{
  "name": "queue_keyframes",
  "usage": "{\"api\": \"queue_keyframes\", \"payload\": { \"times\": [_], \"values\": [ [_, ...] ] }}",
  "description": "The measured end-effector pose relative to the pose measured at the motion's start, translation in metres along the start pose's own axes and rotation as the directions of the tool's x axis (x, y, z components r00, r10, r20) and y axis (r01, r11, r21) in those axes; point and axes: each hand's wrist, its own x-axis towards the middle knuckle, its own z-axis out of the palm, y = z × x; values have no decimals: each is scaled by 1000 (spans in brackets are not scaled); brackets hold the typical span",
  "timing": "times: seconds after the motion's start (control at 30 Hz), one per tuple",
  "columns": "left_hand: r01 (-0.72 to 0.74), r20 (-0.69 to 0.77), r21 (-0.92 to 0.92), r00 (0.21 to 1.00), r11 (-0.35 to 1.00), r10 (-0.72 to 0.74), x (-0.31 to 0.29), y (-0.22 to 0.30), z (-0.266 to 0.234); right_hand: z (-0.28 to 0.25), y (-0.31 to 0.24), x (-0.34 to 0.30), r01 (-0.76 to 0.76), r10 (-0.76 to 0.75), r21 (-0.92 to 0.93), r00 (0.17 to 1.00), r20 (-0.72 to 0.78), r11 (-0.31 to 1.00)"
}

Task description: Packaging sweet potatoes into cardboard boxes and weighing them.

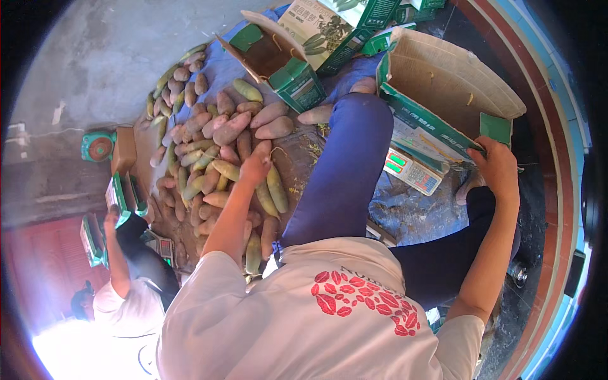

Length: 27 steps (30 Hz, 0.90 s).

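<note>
Closed over its rim, the right hand (498,167) holds a white-lettered green carton (418,120) (yellow scraps (470,99) inside), while the left hand (256,166) curls over heaped root vegetables (233,128), its grip unclear.

- A grey wall (114,63) stood left of the left grip (255,166).
- White light (95,342) glared on that side.
- Blue tiles (575,117) ran right of the right grip (497,168).

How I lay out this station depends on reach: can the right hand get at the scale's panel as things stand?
Probably yes: the scale's panel shows uncovered beside the green box, though the right hand would likely have to release the box.
</note>
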Motion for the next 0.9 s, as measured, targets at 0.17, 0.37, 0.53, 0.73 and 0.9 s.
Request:
{"api": "queue_keyframes", "payload": {
  "times": [0.17, 0.37, 0.53, 0.73, 0.9],
  "values": [
    [257, 332, 47, 907, 965, -257, -61, -122, 102, 0, -12, 5, -20, 20, -8, 1000, -3, 1000],
    [445, 429, 82, 792, 892, -435, -94, -110, 119, 2, -7, 2, -20, 19, -26, 998, -57, 999],
    [609, 324, -51, 760, 792, -564, -79, -106, 113, 10, 2, 6, -27, 22, -52, 996, -91, 998],
    [714, 256, -140, 696, 686, -671, -34, -126, 121, 11, -5, 6, -56, 53, -28, 992, -112, 998],
    [702, 343, -61, 682, 709, -646, -3, -152, 153, 14, 0, 8, -70, 63, -51, 989, -131, 996]
  ]
}}
